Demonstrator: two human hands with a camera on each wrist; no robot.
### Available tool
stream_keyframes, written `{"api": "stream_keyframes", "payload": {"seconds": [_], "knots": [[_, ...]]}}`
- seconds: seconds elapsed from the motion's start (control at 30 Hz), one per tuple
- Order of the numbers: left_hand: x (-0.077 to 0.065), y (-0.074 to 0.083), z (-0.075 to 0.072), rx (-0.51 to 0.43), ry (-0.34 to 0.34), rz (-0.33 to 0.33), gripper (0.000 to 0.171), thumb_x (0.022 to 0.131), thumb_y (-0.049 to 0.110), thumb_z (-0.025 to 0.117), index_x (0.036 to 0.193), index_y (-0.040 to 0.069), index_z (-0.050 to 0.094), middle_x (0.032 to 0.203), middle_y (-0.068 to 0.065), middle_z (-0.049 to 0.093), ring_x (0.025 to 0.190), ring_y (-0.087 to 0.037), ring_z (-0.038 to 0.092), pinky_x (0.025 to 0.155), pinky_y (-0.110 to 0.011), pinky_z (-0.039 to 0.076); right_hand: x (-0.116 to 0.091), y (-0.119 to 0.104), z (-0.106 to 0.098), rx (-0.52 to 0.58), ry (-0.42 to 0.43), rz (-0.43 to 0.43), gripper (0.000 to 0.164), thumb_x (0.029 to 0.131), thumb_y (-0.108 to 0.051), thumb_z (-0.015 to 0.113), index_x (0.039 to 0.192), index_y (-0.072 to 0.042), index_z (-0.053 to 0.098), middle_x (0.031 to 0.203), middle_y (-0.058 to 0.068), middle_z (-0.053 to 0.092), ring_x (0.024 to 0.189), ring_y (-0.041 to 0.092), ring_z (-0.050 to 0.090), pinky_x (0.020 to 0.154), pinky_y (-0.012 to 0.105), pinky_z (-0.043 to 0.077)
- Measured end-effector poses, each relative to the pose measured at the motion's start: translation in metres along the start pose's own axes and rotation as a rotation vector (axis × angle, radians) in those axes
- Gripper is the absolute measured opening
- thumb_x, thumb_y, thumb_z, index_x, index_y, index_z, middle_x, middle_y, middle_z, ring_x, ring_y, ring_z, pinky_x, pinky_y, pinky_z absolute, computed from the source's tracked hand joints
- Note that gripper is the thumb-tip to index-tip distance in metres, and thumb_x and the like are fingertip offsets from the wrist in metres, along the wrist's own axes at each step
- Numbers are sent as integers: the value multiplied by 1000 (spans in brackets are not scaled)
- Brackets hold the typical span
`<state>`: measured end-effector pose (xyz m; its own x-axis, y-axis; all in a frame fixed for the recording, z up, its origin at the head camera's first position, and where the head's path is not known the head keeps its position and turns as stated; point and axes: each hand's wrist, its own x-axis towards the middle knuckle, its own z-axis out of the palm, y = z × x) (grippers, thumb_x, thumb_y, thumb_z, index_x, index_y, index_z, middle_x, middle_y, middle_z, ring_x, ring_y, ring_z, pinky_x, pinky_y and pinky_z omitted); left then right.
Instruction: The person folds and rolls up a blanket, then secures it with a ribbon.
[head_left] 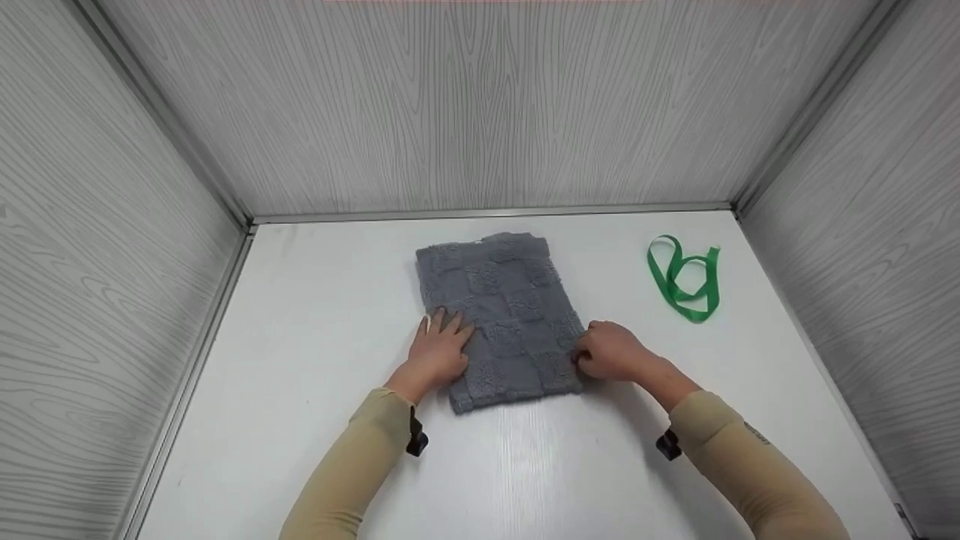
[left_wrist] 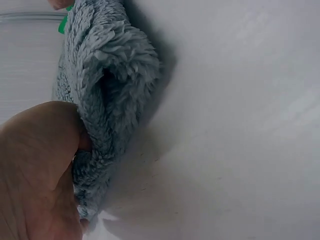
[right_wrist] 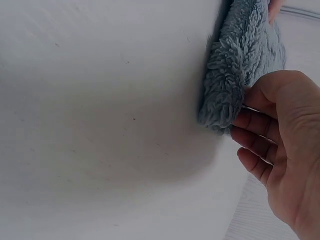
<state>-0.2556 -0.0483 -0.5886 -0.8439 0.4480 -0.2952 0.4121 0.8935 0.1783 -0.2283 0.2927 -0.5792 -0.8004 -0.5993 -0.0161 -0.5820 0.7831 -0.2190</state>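
Left hand (head_left: 439, 351) and right hand (head_left: 611, 351) were both on the cloth (head_left: 517, 300) when I looked down through the head view. On my left, the fingers were spread and fairly straight, resting over the cloth's left edge. On my right, thumb and fingers pinched the opposite edge, close to the near corner; the right wrist view showed me the remaining fingers loosely bent beside it.

I had the cloth near the middle of the white table (head_left: 300, 337), folded into a rough rectangle and turned slightly, its grey surface checked with fluffy and flatter patches. Through the left wrist view I saw its layers gaping at one end.

Well apart from it, to the right, a green ribbon (head_left: 711, 289) lay in loose loops. Tan sleeves (head_left: 346, 465) covered the forearms, with a black device at each wrist. Beyond the table I saw a grey, wood-grained back wall (head_left: 480, 105).
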Motion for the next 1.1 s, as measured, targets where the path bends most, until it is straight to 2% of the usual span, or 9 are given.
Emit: {"api": "stream_keyframes", "payload": {"seconds": [0.07, 0.17, 0.23, 0.3, 0.5, 0.77, 0.93, 1.1], "knots": [[3, 1, -1, -3, -10, 20, 60, 103, 18, 42, 162, 21, 33, 170, -8, 18, 156, -37, 2, 123, -56, 3, -3, -3, -1, 21, -25, 5, 20, 84, -7, 63, 72, -15, 77, 64, -7, 62, 65, 17, 53, 62, 37, 47], [8, 1, -1, -12, -1, 50, 62, 101, 12, 42, 161, 22, 35, 170, -7, 18, 156, -36, 1, 124, -55, 3, -7, -7, -3, 55, -62, 18, 28, 81, -7, 61, 56, -19, 55, 54, -12, 37, 57, 12, 33, 54, 33, 31], [10, 2, 1, -20, 13, 75, 64, 99, 7, 42, 161, 22, 36, 169, -7, 19, 156, -36, 2, 124, -54, 4, -9, -9, -4, 79, -87, 29, 34, 79, -8, 60, 55, -22, 40, 54, -11, 24, 56, 13, 23, 53, 33, 23], [11, 3, 3, -21, 27, 101, 66, 97, 5, 43, 161, 22, 37, 169, -7, 20, 156, -36, 3, 124, -54, 6, -12, -10, -4, 94, -110, 37, 38, 78, -9, 60, 57, -24, 32, 55, -12, 18, 55, 12, 18, 52, 32, 18], [12, 3, 12, -4, 64, 143, 71, 93, 4, 45, 161, 20, 36, 169, -7, 20, 156, -36, 6, 124, -55, 8, -16, -10, 2, 93, -138, 46, 38, 80, -12, 61, 57, -25, 33, 55, -13, 19, 54, 11, 16, 52, 31, 18], [2, -1, 12, 52, 71, 152, 67, 98, 14, 48, 163, 20, 31, 170, -7, 16, 156, -35, 6, 123, -56, 7, -17, -7, 6, 84, -81, 22, 36, 81, -11, 60, 57, -25, 38, 56, -12, 23, 55, 11, 17, 53, 31, 19], [-13, 0, 8, 61, 103, 194, 63, 101, 14, 51, 162, 19, 33, 167, -10, 25, 155, -37, 12, 124, -54, 8, -21, -11, 9, 102, -50, 22, 35, 83, -9, 59, 58, -24, 39, 56, -11, 26, 56, 11, 21, 53, 31, 22], [-38, 5, 7, -16, 110, 315, 61, 101, 11, 48, 160, 21, 38, 165, -9, 32, 154, -36, 19, 124, -50, 14, -32, -15, 12, 82, -6, 43, 26, 87, -10, 59, 65, -23, 52, 63, -10, 40, 61, 12, 34, 55, 31, 32]]}}
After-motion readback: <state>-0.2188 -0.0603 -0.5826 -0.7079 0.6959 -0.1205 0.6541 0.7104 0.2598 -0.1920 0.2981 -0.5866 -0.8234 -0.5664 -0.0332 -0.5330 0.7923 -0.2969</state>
